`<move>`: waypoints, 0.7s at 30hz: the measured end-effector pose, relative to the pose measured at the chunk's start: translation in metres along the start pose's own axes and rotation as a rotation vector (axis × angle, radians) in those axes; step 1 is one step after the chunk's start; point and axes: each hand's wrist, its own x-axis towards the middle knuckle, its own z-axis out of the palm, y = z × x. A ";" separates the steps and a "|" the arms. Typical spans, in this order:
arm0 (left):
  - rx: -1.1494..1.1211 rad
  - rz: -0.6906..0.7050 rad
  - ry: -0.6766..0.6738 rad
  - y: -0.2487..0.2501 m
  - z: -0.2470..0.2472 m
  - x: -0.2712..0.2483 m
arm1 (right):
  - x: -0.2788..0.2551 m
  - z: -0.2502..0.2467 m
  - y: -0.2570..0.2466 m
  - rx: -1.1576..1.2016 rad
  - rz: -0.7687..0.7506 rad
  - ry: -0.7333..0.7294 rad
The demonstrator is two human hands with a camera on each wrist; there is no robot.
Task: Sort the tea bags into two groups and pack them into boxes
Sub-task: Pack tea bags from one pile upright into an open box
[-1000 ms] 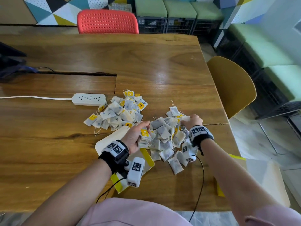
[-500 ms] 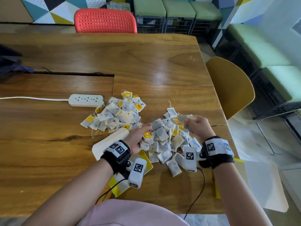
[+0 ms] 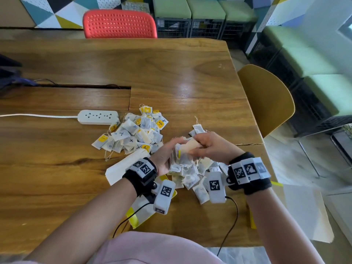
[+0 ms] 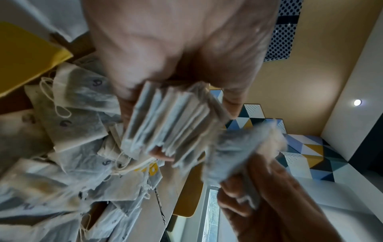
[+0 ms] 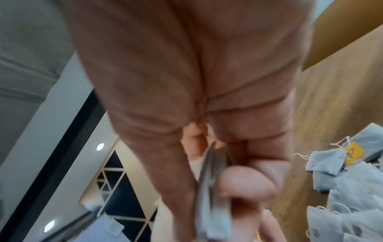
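My left hand grips a stack of tea bags above the near pile of tea bags on the wooden table. My right hand pinches a few tea bags between thumb and fingers and holds them against the top of that stack. A second pile of tea bags, some marked with an X, lies further back to the left. A white and yellow box lies flat under my left wrist. Another yellow-edged box hangs over the table's right edge.
A white power strip with its cable lies left of the far pile. A mustard chair stands at the table's right side, a red chair at the far side. Cables run from both wrist cameras toward my lap.
My right hand lifted a few tea bags off the near pile and carried them left to the stack in my left hand. The left hand rose with its stack.
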 end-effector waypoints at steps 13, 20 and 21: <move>-0.147 0.103 0.015 -0.008 -0.011 -0.005 | 0.017 0.020 0.014 0.152 0.108 0.433; -0.016 0.071 0.044 -0.009 -0.006 -0.004 | 0.021 0.045 0.007 -0.197 -0.068 0.730; -0.030 0.069 0.047 -0.008 -0.004 -0.005 | 0.022 0.050 0.007 -0.223 -0.107 0.713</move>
